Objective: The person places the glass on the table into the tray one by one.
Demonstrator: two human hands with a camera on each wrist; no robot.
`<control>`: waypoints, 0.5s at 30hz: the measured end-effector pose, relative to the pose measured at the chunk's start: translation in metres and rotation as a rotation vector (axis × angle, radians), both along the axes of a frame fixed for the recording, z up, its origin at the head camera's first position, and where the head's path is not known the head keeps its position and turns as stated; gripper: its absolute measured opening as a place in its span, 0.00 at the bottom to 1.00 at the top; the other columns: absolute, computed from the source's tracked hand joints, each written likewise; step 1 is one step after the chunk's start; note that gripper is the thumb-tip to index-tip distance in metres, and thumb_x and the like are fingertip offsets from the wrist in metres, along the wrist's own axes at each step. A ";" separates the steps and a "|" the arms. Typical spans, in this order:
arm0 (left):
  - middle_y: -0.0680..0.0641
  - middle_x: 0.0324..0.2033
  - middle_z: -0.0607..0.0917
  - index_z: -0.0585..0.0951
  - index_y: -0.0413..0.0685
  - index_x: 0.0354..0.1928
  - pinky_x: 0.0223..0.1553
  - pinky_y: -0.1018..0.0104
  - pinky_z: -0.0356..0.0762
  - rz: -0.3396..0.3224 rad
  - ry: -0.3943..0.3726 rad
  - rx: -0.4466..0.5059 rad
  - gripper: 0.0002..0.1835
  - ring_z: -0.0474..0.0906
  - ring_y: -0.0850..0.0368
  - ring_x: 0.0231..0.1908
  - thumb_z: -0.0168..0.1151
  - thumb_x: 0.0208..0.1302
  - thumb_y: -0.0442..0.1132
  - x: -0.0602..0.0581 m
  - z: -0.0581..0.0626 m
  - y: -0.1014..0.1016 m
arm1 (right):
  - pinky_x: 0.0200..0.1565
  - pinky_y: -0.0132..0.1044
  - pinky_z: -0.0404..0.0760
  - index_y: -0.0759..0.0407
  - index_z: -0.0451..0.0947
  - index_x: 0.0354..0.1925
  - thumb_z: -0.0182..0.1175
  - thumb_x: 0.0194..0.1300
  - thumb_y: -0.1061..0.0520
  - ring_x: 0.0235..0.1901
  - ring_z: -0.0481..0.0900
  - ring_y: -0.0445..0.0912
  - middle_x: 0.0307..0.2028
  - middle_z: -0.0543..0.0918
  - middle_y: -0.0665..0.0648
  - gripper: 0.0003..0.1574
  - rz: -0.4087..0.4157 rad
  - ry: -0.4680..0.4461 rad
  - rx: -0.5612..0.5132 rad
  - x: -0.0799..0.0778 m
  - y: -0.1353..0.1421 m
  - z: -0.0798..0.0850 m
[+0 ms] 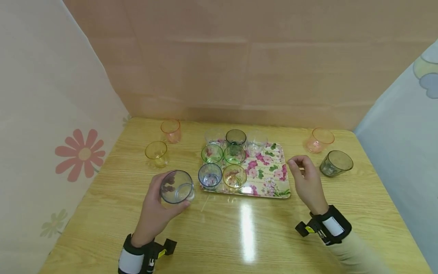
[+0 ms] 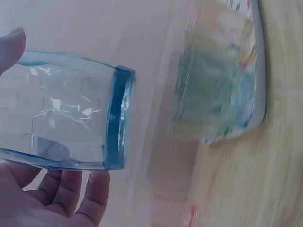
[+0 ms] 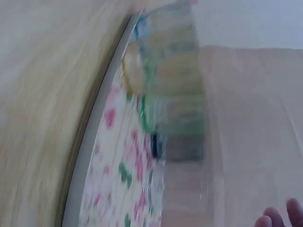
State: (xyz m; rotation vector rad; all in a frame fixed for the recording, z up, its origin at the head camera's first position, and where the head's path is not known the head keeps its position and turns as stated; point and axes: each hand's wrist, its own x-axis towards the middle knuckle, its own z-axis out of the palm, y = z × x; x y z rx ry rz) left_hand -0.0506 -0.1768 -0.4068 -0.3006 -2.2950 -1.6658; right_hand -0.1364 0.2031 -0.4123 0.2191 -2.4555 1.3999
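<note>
My left hand (image 1: 153,215) grips a clear bluish drinking glass (image 1: 177,187) round its side, fingers on one side and thumb on the other. The left wrist view shows the glass's thick blue base. It is held just left of a flower-patterned tray (image 1: 275,179). On the tray's left part stand a blue glass (image 1: 210,176), a yellow glass (image 1: 234,177), green glasses (image 1: 211,154), a dark grey glass (image 1: 235,137) and clear glasses (image 1: 256,144). My right hand (image 1: 308,184) hovers beside the tray's right edge, fingers loosely bent, holding nothing.
Left of the tray stand a pink glass (image 1: 172,131) and a yellow glass (image 1: 156,154). To its right are another pink glass (image 1: 319,140) and a dark grey glass (image 1: 336,164), close to my right hand. A curtain (image 1: 239,68) hangs behind the wooden table (image 1: 212,239).
</note>
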 end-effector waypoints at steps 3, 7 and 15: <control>0.44 0.55 0.71 0.64 0.43 0.67 0.55 0.63 0.68 -0.035 0.001 0.053 0.45 0.67 0.52 0.54 0.75 0.44 0.34 0.001 -0.003 0.018 | 0.48 0.29 0.68 0.74 0.66 0.54 0.41 0.75 0.59 0.49 0.69 0.45 0.50 0.72 0.60 0.20 0.119 0.031 -0.190 0.004 -0.017 0.005; 0.44 0.56 0.73 0.62 0.42 0.66 0.60 0.47 0.64 -0.076 -0.019 0.111 0.46 0.68 0.50 0.57 0.75 0.44 0.37 0.002 -0.009 0.042 | 0.57 0.33 0.65 0.76 0.58 0.62 0.35 0.76 0.61 0.59 0.63 0.50 0.59 0.66 0.61 0.24 0.317 0.049 -0.385 0.013 -0.039 0.009; 0.45 0.59 0.75 0.65 0.49 0.62 0.59 0.41 0.62 -0.206 -0.096 0.183 0.41 0.68 0.51 0.61 0.75 0.46 0.41 0.006 -0.007 0.080 | 0.67 0.43 0.58 0.78 0.45 0.70 0.25 0.78 0.54 0.68 0.53 0.59 0.70 0.55 0.65 0.33 0.613 0.098 -0.506 0.035 -0.079 0.013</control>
